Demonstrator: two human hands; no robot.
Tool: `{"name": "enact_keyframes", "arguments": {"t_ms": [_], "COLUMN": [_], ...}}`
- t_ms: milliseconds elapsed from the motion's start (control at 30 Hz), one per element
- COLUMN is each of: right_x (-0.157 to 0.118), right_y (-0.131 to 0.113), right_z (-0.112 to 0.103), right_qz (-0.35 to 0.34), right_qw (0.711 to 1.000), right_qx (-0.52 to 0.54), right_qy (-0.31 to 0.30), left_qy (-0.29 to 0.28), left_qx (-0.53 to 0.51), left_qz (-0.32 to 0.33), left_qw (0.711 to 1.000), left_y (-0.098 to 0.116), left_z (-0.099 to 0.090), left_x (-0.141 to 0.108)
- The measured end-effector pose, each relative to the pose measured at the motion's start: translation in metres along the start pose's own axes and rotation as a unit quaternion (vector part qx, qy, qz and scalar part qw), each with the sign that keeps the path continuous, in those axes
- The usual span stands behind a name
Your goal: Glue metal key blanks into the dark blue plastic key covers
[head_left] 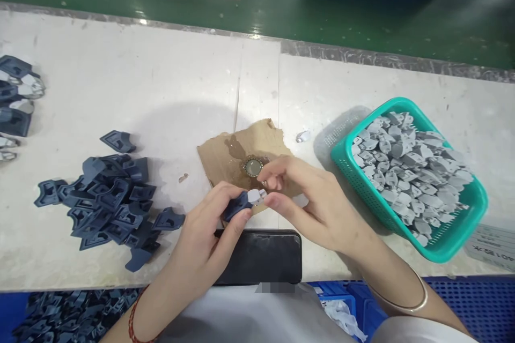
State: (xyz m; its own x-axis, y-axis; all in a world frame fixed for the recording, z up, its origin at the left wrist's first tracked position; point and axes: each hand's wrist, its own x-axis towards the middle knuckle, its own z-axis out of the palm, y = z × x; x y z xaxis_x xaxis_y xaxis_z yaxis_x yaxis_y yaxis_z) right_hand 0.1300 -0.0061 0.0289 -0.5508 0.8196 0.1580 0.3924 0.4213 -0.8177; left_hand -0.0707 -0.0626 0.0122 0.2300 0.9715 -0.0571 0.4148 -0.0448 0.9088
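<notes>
My left hand point(213, 228) is closed around a dark blue plastic part point(237, 204), thumb in front and fingers behind. A light grey piece point(254, 198) sits against the part's right end. My right hand point(309, 201) has its thumb and curled fingers around the grey piece's outer end; the exact contact is partly hidden. Just behind the hands, a small round dish point(254, 167) rests on a torn brown cardboard sheet point(217, 158) with wet stains. Below the hands lies a black phone point(261, 257).
A pile of dark blue parts point(116, 198) lies left. Right stands a green basket point(341, 153) of grey pieces point(406, 171), with one loose grey piece point(303, 136) beside it. Blue-and-grey parts point(16, 96) lie far left. More blue parts point(72, 316) are below the table edge.
</notes>
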Motion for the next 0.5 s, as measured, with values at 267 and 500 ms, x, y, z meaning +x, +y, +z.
{"name": "enact_keyframes", "arguments": {"t_ms": [267, 500], "right_x": [-0.004, -0.007], "right_y": [0.002, -0.006], "right_z": [0.010, 0.013], "right_qz": [-0.069, -0.059], "right_qw": [0.989, 0.991], "right_qx": [-0.096, -0.082], "right_qy": [-0.083, -0.088], "left_qy": [-0.006, -0.035], "left_qx": [0.003, 0.003], "left_qz": [0.026, 0.058], "left_qw": [1.000, 0.998], "left_y": [0.003, -0.001], "left_z": [-0.002, -0.006], "left_x": [-0.007, -0.009]}}
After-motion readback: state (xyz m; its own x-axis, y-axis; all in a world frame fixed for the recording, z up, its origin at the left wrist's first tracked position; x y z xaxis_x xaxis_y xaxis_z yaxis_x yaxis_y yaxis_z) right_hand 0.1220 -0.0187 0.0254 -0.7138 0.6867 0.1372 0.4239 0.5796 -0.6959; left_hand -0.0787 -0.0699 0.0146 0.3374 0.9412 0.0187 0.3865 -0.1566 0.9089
